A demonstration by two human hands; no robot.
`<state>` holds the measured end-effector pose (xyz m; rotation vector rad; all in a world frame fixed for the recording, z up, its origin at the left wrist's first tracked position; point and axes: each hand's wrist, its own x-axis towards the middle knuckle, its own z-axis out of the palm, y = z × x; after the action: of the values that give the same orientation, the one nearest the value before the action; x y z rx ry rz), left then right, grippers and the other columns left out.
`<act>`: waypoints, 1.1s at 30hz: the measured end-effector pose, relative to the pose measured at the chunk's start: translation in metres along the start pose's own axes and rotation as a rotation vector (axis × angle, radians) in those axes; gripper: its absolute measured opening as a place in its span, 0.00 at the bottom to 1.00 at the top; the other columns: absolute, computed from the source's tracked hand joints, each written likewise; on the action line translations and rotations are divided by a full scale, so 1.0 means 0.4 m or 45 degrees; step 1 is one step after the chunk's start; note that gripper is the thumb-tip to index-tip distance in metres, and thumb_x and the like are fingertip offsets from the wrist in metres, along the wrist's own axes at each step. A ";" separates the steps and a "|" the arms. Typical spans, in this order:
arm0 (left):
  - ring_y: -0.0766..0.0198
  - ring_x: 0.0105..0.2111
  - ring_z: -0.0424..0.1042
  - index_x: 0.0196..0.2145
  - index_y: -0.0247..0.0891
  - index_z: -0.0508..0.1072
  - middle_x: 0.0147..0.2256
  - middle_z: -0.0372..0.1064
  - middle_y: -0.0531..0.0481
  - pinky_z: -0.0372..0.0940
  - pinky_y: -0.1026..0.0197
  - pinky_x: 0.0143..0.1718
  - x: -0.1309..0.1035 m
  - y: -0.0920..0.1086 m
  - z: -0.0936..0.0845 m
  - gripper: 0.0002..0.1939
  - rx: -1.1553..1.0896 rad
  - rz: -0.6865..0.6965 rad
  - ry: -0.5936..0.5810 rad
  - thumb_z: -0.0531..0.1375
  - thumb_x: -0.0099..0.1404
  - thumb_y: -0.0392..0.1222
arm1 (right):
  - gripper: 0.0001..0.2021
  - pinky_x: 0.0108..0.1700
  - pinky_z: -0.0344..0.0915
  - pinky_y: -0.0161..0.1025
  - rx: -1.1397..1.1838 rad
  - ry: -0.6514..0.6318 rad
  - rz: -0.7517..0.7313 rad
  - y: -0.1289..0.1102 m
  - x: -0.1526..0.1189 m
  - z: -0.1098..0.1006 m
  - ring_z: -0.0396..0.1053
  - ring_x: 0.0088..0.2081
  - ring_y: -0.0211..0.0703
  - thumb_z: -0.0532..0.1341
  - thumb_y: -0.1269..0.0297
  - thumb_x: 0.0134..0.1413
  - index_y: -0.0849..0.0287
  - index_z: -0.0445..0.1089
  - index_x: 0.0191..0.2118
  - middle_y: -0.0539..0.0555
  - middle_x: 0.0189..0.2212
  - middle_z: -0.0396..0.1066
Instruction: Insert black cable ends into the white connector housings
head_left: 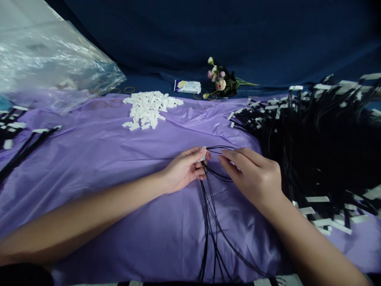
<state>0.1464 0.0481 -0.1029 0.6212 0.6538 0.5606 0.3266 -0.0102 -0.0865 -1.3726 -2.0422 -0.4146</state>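
Observation:
My left hand [190, 165] pinches a small white connector [203, 154] between thumb and fingers near the middle of the purple cloth. Several thin black wires [214, 147] run from the connector to the right, and others hang down toward the front edge. My right hand [253, 171] is just right of the connector. Its thumb and index finger are close together at the wires, some of which pass behind the fingers. The far ends of those wires are hidden by this hand.
A pile of white connectors [149, 108] lies at the back of the purple cloth [119, 159]. A large heap of black cables [324, 147] fills the right, with more cables [26, 147] at left. Behind are a plastic bag [59, 59], a wrapped snack [187, 86], artificial flowers [220, 84] and rubber bands.

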 end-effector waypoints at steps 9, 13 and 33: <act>0.73 0.19 0.51 0.29 0.36 0.70 0.22 0.48 0.57 0.60 0.67 0.23 0.001 -0.003 -0.004 0.10 0.019 -0.021 -0.098 0.59 0.63 0.45 | 0.03 0.35 0.67 0.30 0.151 0.060 0.015 -0.004 0.000 0.023 0.73 0.31 0.35 0.63 0.68 0.55 0.58 0.73 0.37 0.48 0.33 0.76; 0.73 0.19 0.51 0.28 0.36 0.70 0.22 0.47 0.57 0.60 0.66 0.23 0.000 -0.005 -0.005 0.10 0.038 -0.019 -0.115 0.58 0.63 0.45 | 0.07 0.37 0.67 0.30 0.169 0.051 -0.004 -0.002 -0.003 0.024 0.73 0.33 0.35 0.63 0.73 0.54 0.56 0.72 0.39 0.47 0.35 0.75; 0.73 0.18 0.52 0.28 0.36 0.68 0.22 0.49 0.57 0.60 0.66 0.24 -0.003 0.001 0.000 0.12 0.092 -0.041 -0.112 0.57 0.64 0.46 | 0.03 0.36 0.67 0.30 0.132 0.029 0.081 -0.006 0.004 0.016 0.73 0.31 0.34 0.63 0.68 0.56 0.58 0.72 0.37 0.47 0.33 0.75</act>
<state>0.1454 0.0478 -0.1023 0.6980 0.6023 0.4789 0.3219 -0.0064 -0.0901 -1.3600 -1.9681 -0.2911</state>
